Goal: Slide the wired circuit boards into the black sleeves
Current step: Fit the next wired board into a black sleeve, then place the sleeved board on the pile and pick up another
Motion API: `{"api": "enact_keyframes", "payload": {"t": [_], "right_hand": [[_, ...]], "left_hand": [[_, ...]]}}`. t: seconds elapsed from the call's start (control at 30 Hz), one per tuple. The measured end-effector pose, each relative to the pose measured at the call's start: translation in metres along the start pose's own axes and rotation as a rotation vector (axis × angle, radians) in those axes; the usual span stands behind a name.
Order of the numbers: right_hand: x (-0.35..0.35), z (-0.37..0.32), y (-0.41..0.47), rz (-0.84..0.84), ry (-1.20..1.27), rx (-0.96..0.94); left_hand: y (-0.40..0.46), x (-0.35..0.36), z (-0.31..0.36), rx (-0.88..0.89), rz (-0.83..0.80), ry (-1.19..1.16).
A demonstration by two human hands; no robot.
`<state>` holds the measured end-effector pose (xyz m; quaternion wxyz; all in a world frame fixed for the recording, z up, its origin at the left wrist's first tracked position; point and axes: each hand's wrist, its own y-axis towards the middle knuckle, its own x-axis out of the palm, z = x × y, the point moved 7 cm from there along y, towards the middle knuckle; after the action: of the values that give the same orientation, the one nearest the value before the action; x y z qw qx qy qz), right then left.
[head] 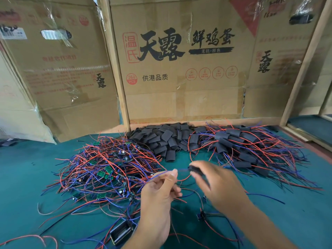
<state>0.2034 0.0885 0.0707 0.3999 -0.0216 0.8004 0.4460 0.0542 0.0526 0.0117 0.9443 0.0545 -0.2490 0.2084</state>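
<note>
Hands over green table [27, 177], mid-assembly.
Left hand [159, 193] pinches red and blue wires [161, 174]; right hand [217, 184] grips a black sleeve [195, 169] (blurred).

We see bright even daylight, soft shadows; right hand [220, 186] motion-blurred, glare on tape [59, 35] far above left hand [159, 191], wide-angle bowing at edges.
</note>
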Motion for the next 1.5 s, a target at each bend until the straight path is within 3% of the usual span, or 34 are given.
{"api": "enact_keyframes", "payload": {"t": [0.17,0.27,0.37,0.47,0.57,0.7,0.87,1.03,1.5], "right_hand": [[-0.025,0.08,0.063,0.049,-0.198,0.064],[-0.041,0.139,0.1,0.099,-0.372,0.199],[-0.033,0.191,0.111,-0.11,-0.519,0.429],[-0.017,0.192,0.108,-0.185,-0.667,0.545],[0.031,0.151,0.114,-0.228,-0.409,0.393],[0.105,0.104,0.118,-0.503,-0.222,0.286],[0.15,0.105,0.131,-0.562,-0.162,0.407],[0.163,0.132,0.133,-0.602,-0.254,0.547],[0.158,0.129,0.133,-0.639,-0.282,0.462]], "left_hand": [[0.006,-0.006,0.0,-0.104,0.018,-0.011],[0.006,-0.006,0.002,-0.103,0.004,0.01],[0.005,0.001,0.004,-0.062,-0.077,0.093],[-0.001,0.013,0.015,0.214,-0.251,0.569],[-0.02,0.031,0.014,0.612,-0.435,1.2],[-0.029,0.037,0.005,0.852,-0.499,1.546],[-0.013,0.025,0.021,0.987,-0.339,1.613],[-0.003,0.014,0.03,0.98,-0.269,1.643],[-0.001,0.014,0.024,0.874,-0.282,1.66]]}}
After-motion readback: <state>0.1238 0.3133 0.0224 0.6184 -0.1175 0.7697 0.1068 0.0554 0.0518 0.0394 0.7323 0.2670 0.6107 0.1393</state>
